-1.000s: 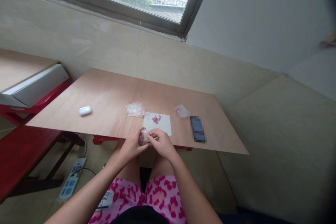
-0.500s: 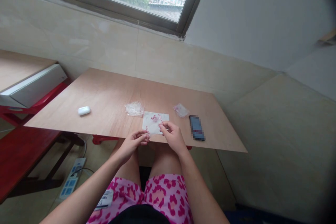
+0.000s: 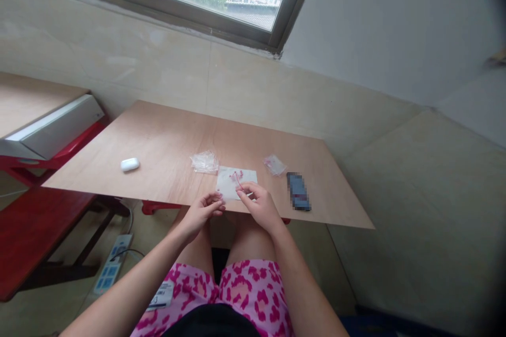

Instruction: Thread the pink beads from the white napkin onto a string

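Note:
My right hand [image 3: 258, 201] pinches a thin pink stick [image 3: 238, 179] between thumb and fingertips, its end pointing up over a white sheet [image 3: 247, 174]. Small pink beads or pieces [image 3: 232, 175] lie in a cluster on that sheet, too small to make out well. Close to the sheet's lower left corner is my left hand [image 3: 204, 211], fingers curled and thumb near the index fingertip. What it holds, if anything, is too small to name. The two hands are a short gap apart at the table's front edge.
On the wooden table [image 3: 166, 142] lie a pile of clear plastic bags [image 3: 204, 161], a smaller clear bag with pink bits [image 3: 274, 165], a phone [image 3: 298, 191] and a white earphone case [image 3: 130, 164]. A red bench [image 3: 47, 231] and a power strip [image 3: 113, 263] are at lower left.
My right hand has shifted slightly left, and the pink stick has moved left over the sheet with it. My left hand stays nearly the same. The view has shifted slightly.

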A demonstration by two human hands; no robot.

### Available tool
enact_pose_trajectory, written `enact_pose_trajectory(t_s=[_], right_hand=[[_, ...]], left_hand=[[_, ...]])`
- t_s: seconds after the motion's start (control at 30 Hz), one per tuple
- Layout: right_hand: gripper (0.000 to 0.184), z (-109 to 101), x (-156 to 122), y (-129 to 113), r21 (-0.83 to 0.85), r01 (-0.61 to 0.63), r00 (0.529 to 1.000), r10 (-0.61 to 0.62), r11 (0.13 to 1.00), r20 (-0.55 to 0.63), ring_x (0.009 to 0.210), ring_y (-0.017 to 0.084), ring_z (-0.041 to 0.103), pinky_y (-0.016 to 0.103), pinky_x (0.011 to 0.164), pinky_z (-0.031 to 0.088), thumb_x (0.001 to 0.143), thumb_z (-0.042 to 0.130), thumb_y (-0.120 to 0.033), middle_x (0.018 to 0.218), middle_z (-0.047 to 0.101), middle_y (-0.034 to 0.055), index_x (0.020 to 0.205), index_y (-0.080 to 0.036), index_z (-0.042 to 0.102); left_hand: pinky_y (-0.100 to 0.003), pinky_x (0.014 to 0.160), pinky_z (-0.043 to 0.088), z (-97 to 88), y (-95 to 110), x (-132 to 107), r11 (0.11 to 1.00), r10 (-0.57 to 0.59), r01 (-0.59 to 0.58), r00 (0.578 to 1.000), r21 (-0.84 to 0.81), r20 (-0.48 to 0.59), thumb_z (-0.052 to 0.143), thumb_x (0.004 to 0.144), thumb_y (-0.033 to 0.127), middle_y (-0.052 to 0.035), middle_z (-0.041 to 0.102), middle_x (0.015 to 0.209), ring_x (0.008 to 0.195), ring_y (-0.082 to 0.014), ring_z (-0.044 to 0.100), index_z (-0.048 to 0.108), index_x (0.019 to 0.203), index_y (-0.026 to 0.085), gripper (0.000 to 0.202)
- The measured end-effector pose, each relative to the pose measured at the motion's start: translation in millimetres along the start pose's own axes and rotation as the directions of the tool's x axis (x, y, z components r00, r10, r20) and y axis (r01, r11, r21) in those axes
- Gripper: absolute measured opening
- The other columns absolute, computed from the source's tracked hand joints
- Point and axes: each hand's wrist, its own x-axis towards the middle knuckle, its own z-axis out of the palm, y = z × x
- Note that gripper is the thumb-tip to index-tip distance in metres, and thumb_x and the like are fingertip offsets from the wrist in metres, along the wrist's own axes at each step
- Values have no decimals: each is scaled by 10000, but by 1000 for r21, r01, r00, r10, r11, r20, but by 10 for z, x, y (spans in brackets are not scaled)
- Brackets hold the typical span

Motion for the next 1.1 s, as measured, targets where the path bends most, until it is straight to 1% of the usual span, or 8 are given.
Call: enact_pose_trajectory(t_s=[0.13, 0.23, 0.53, 0.63, 0.8, 0.93, 1.0, 1.1], right_hand=[[188, -12, -21, -51, -5, 62, 997, -61, 998, 56, 994, 223, 702, 291, 723, 568, 961, 618, -318, 1118, 746, 88, 1020, -227, 772], [182, -23, -42, -81, -16, 72, 995, -71, 997, 73, 1027, 220, 701, 284, 734, 567, 959, 611, -282, 1133, 745, 83, 1025, -235, 774], [188, 9, -45, -38, -25, 7, 1000, -7, 1000, 3, 928, 198, 704, 280, 722, 548, 958, 585, -259, 1092, 751, 72, 1043, -215, 747], [194, 19, -33, -27, -14, -6, 1000, 6, 1000, 3, 878, 186, 706, 278, 713, 546, 961, 580, -262, 1088, 752, 70, 1065, -212, 737], [199, 19, -32, -24, -23, -9, 1000, 10, 1000, 10, 871, 180, 709, 282, 724, 549, 963, 584, -273, 1114, 754, 67, 1086, -215, 729], [198, 20, -30, -19, -36, 2, 1000, -1, 999, 15, 866, 182, 709, 279, 714, 552, 962, 609, -305, 1109, 755, 68, 1096, -215, 725], [230, 10, 10, 48, -12, -9, 1000, 9, 1000, -18, 862, 188, 713, 277, 699, 554, 958, 629, -347, 1102, 754, 75, 1127, -216, 714], [328, -35, 141, 296, 57, -77, 982, 86, 995, -166, 808, 194, 719, 275, 645, 553, 955, 623, -440, 1070, 754, 89, 1174, -204, 684]], left_hand=[[-302, 807, 589, 9, 25, -4, 998, 1, -1, 1000, -55, 0, 898, 742, 411, -57, 712, 1006, 929, -199, 729, 657, 1056, 172, 463], [-299, 813, 585, 14, 33, -4, 998, -8, 8, 1000, -68, 3, 903, 738, 385, -48, 713, 993, 934, -194, 723, 657, 1053, 175, 451], [-283, 810, 580, 18, 33, -9, 996, -7, 7, 1000, -91, 3, 899, 756, 389, -45, 709, 948, 909, -176, 709, 670, 1014, 159, 415], [-282, 816, 578, 19, 31, -9, 995, -13, 14, 1000, -94, 7, 898, 757, 396, -52, 720, 949, 902, -175, 711, 674, 1018, 155, 420], [-267, 812, 576, 18, 38, -8, 991, -28, 24, 999, -130, -25, 892, 770, 413, -74, 738, 981, 902, -171, 714, 697, 1119, 146, 481], [-239, 789, 571, 9, 48, -7, 988, -32, 26, 999, -151, -37, 902, 761, 406, -72, 738, 944, 878, -163, 708, 719, 1051, 136, 437], [-240, 783, 573, -2, 46, -2, 987, -36, 29, 998, -155, -43, 904, 762, 390, -73, 740, 928, 868, -166, 709, 723, 1030, 134, 412], [-234, 772, 575, -31, 26, 16, 985, -64, 52, 996, -164, -69, 911, 758, 357, -70, 745, 896, 837, -158, 713, 720, 1026, 131, 398]])
